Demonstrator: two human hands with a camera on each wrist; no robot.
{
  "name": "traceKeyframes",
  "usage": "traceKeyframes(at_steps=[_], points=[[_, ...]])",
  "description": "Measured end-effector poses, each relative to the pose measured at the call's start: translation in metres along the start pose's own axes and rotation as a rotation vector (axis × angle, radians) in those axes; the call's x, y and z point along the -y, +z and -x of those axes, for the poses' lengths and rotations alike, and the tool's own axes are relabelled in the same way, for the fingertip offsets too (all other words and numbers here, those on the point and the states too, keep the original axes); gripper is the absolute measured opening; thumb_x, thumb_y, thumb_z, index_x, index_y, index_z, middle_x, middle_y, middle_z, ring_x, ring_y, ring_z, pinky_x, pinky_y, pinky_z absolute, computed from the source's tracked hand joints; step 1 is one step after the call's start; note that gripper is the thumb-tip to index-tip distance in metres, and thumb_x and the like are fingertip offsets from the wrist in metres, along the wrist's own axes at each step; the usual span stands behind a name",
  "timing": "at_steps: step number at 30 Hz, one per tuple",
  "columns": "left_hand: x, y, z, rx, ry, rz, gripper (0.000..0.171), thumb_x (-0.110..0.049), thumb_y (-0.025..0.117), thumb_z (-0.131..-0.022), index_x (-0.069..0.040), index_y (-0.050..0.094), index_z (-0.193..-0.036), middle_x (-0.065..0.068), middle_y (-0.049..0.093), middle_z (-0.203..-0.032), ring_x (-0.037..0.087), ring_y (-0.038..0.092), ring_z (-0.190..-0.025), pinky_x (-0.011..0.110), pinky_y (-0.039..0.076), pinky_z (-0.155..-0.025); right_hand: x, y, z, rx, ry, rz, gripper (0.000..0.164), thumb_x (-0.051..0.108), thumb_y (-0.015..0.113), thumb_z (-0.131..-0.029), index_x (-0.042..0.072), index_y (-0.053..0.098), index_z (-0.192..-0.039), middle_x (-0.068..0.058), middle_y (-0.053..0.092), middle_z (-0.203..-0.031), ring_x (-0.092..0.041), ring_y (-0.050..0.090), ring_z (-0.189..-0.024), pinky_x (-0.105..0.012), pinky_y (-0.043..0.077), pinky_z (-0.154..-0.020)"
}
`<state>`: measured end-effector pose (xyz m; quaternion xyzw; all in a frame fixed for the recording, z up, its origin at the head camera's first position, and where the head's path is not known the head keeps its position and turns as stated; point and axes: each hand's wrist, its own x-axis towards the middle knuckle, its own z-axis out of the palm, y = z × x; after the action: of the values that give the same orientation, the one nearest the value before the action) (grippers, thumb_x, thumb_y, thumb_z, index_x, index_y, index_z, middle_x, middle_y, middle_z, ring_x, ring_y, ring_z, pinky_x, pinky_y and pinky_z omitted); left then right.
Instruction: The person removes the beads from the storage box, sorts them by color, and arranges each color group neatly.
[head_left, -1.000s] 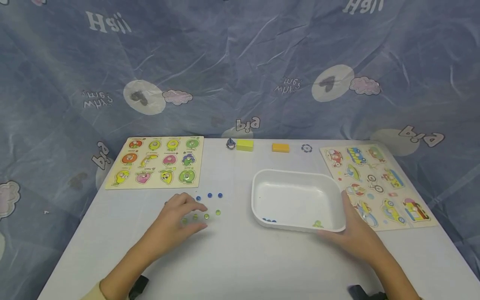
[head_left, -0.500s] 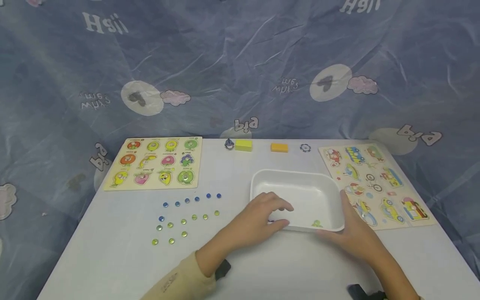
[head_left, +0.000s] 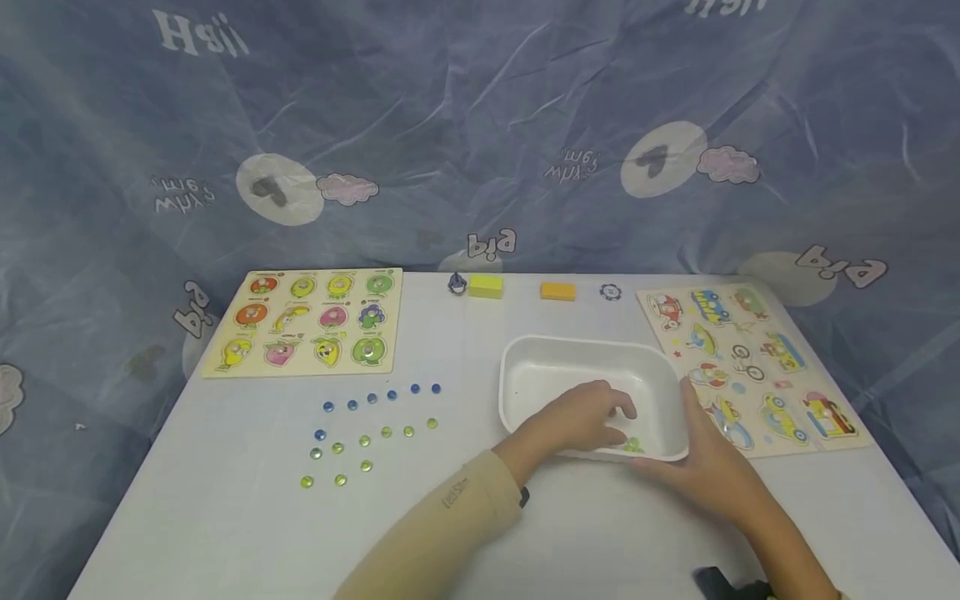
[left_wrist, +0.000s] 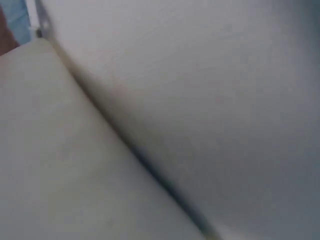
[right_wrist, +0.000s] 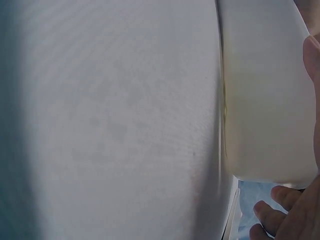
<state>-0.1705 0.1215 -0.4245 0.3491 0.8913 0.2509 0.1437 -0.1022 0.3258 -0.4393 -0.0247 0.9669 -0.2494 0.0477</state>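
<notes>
A white rectangular tray (head_left: 525,354) stands on the table right of centre. My right hand (head_left: 712,462) grips its right end, thumb at the near wall and fingers around the far side; the right wrist view shows the tray's outer wall (right_wrist: 270,100) beside the thumb. Inside the tray, my left hand (head_left: 581,417) reaches down with thumb and index finger apart, close by a little cluster of green beads (head_left: 633,444) in the near right corner. The rest of the tray's near left floor is hidden by that hand. On the table to the left lie rows of round blue beads (head_left: 372,398) and green beads (head_left: 364,441).
A fruit puzzle board (head_left: 348,337) lies at the back left, a vehicle puzzle board (head_left: 738,392) beside my right hand. Along the far edge are a small dark figure (head_left: 457,284), a yellow block (head_left: 486,287), an orange block (head_left: 558,292) and a gear-shaped piece (head_left: 611,292).
My left hand has moved right from the bead rows into the tray, across to its green beads. The right hand has kept its grip on the tray.
</notes>
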Motion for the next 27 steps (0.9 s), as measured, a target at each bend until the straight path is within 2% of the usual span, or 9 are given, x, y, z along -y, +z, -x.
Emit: traceKeyframes(at_steps=[5,11,17,22,27], points=[[-0.001,0.007,-0.013,0.047,-0.045,0.011,0.031,-0.028,0.074,-0.08,-0.029,0.066,-0.11,-0.014,0.063,-0.103,-0.001,0.054,-0.094,0.016,0.044,-0.09,-0.002,0.002,-0.001,-0.008,-0.006,0.001,0.131,0.07,0.069,-0.065,0.024,-0.024,-0.145,-0.008,-0.008,-0.159,-0.051,0.023,-0.137,-0.069,0.033,-0.094],[-0.002,0.008,-0.017,0.093,-0.123,0.051,0.028,-0.029,0.072,-0.08,-0.03,0.068,-0.108,-0.014,0.066,-0.101,0.0,0.058,-0.095,0.021,0.048,-0.09,-0.001,0.001,0.0,-0.004,0.002,0.005,0.131,0.07,0.069,-0.065,0.023,-0.024,-0.146,-0.009,-0.009,-0.159,-0.052,0.022,-0.137,-0.069,0.031,-0.095],[-0.002,0.01,-0.021,0.126,-0.1,0.054,0.024,-0.025,0.072,-0.082,-0.027,0.069,-0.105,-0.015,0.067,-0.102,-0.001,0.058,-0.097,0.02,0.046,-0.092,-0.001,0.001,0.0,-0.005,0.001,0.009,0.131,0.07,0.069,-0.066,0.024,-0.024,-0.145,-0.009,-0.009,-0.159,-0.052,0.022,-0.137,-0.07,0.031,-0.095],[-0.002,0.011,-0.023,0.158,-0.091,0.087,0.022,-0.026,0.073,-0.08,-0.028,0.07,-0.102,-0.016,0.064,-0.091,-0.002,0.055,-0.085,0.018,0.047,-0.081,-0.001,0.001,-0.001,-0.01,-0.004,0.015,0.131,0.07,0.069,-0.066,0.023,-0.023,-0.146,-0.01,-0.007,-0.159,-0.052,0.023,-0.137,-0.069,0.032,-0.095],[-0.003,0.011,-0.023,0.187,-0.091,0.114,0.024,-0.029,0.074,-0.078,-0.029,0.07,-0.102,-0.016,0.062,-0.087,-0.001,0.054,-0.081,0.018,0.046,-0.077,-0.002,0.002,-0.001,-0.008,0.004,0.026,0.131,0.071,0.068,-0.065,0.022,-0.023,-0.147,-0.011,-0.006,-0.159,-0.052,0.024,-0.136,-0.069,0.032,-0.095]])
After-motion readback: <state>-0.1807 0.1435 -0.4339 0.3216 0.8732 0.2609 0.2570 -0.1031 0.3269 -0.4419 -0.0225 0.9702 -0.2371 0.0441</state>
